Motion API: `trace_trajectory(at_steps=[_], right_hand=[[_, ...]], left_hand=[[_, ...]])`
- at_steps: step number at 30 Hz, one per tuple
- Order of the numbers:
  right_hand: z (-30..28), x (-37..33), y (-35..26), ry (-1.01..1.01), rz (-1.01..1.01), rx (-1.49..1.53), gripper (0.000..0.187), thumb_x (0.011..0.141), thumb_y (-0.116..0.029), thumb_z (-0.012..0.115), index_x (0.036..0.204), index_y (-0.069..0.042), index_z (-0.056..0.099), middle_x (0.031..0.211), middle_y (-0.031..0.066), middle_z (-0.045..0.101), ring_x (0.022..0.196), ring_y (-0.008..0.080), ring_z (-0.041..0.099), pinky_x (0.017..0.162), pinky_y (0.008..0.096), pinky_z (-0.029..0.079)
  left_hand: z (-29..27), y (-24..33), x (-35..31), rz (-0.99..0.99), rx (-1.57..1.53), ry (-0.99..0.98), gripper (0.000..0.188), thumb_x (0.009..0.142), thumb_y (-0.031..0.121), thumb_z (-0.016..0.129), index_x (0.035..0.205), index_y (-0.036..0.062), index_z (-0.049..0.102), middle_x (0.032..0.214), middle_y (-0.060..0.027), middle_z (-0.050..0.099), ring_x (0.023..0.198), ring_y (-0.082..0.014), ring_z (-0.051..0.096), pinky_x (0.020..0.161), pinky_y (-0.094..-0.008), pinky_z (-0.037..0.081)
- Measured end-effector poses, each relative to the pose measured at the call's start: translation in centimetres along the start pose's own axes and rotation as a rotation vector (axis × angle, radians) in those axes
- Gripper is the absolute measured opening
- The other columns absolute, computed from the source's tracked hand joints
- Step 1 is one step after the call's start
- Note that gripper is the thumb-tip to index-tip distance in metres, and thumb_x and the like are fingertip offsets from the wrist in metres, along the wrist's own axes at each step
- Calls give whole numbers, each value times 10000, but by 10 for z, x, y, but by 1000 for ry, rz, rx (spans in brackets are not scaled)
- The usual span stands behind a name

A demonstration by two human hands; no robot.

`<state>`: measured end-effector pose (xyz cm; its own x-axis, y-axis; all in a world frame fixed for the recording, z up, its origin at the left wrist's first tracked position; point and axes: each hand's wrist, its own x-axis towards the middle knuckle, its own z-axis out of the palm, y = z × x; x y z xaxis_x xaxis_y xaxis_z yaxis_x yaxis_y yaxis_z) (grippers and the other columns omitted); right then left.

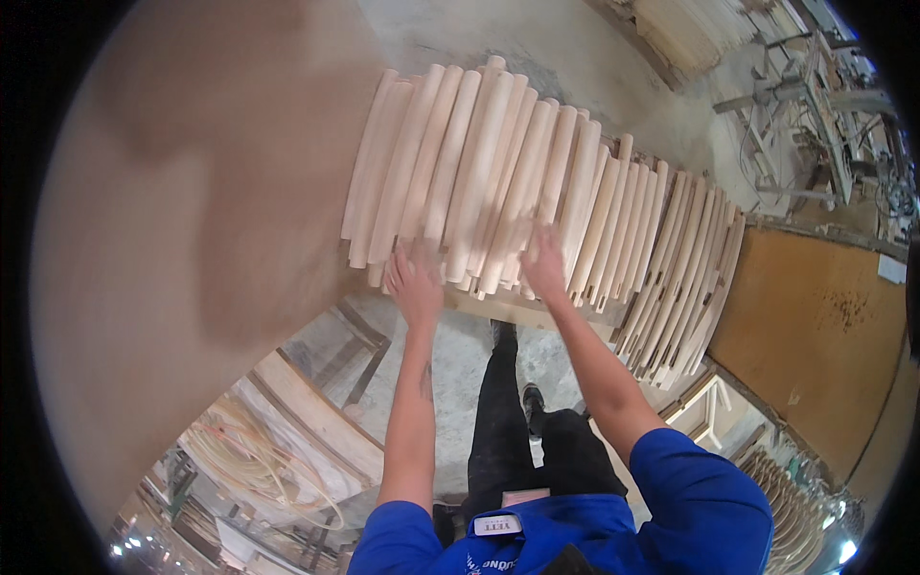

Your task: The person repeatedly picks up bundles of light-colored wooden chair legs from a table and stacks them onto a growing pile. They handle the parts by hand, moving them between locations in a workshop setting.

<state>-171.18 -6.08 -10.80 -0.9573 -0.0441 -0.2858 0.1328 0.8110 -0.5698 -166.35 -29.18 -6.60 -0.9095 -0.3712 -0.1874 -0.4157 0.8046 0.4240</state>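
A wide row of pale, round wooden rods (474,163) lies side by side in front of me, with their near ends uneven. My left hand (414,280) is over the near ends at the left part of the row. Its fingers look stretched and apart, though motion blurs the tips. Farther right, my right hand (544,266) rests at the near ends around the row's middle, thumb and fingers apart and slightly smeared. Neither hand is seen wrapped round a rod. More wooden pieces with slotted ends (671,278) lie closely packed on the right.
A large brown panel (172,192) rises on the left, and a yellow-brown board (805,326) stands to the right. Coiled pale hose (235,446) lies at lower left. Wooden frames and machinery (824,115) fill the upper right. My legs are below the row's edge.
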Motion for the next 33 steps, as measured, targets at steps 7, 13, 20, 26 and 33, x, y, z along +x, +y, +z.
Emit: trace_trajectory(at_steps=[7,13,20,26,33], right_hand=[[-84,-25,87,-357,387,-17,516,850,-276,586,1314,-68,498,1265,231,536,1181,355,512,982,436,415],[-113,-138,99,-276,249,68,485,845,-302,610,1274,-87,540,1209,211,571,1143,331,536,962,419,429],[-179,-294,69,-193,152,606,478,833,-314,532,1241,-69,565,1143,223,618,1061,370,590,922,421,461],[-193,-493,165,170,497,627,465,809,-311,535,1216,-93,588,1081,199,648,1024,357,611,901,435,473],[-105,-782,247,1166,1509,864,363,822,-269,541,1130,-106,644,1103,189,646,1034,346,612,908,432,479]], left_hand=[[-6,-45,-121,-126,-60,-59,567,864,224,594,1394,140,410,1475,-239,255,1342,-392,304,1057,-506,302],[-92,1,-223,-79,316,-709,761,768,355,651,1414,80,357,1463,-394,24,1215,-492,448,1044,-450,388],[-125,91,-157,398,432,-1173,651,835,410,540,1362,40,445,1203,-258,580,1263,-375,451,1063,-419,349],[-109,277,-173,25,-264,-614,465,929,200,388,1317,-58,389,1244,-215,518,1022,-336,559,784,-426,481],[-2,448,-424,855,299,-1094,406,934,259,478,1291,68,485,1157,-142,588,952,-243,618,711,-368,484]])
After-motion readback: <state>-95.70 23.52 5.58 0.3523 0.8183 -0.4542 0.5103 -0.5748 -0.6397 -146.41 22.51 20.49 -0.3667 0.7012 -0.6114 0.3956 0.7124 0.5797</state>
